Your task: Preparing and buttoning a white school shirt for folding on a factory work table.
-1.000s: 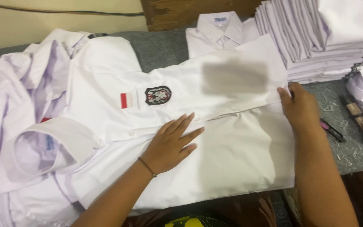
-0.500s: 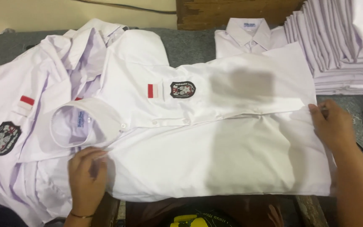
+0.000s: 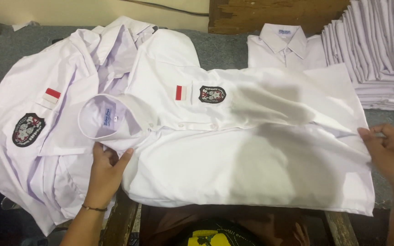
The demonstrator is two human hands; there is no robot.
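Observation:
A white uniform shirt (image 3: 251,155) lies flat across the grey table, collar to the left, with a red-and-white flag patch and a dark crest badge (image 3: 212,94) on its chest. My left hand (image 3: 107,169) grips the shirt just below the collar (image 3: 110,119), fingers tucked under the fabric. My right hand (image 3: 388,150) pinches the hem at the shirt's right edge. Under it to the left lies another white shirt (image 3: 37,123) with the same patches.
A tall stack of folded white shirts (image 3: 379,50) stands at the back right, with one folded shirt (image 3: 283,45) lying beside it. A wooden board (image 3: 270,11) is at the back. The table's front edge runs just below the shirt.
My left hand moved from the middle of the shirt to the collar and took hold there. The right hand stayed on the hem. The view shifted left.

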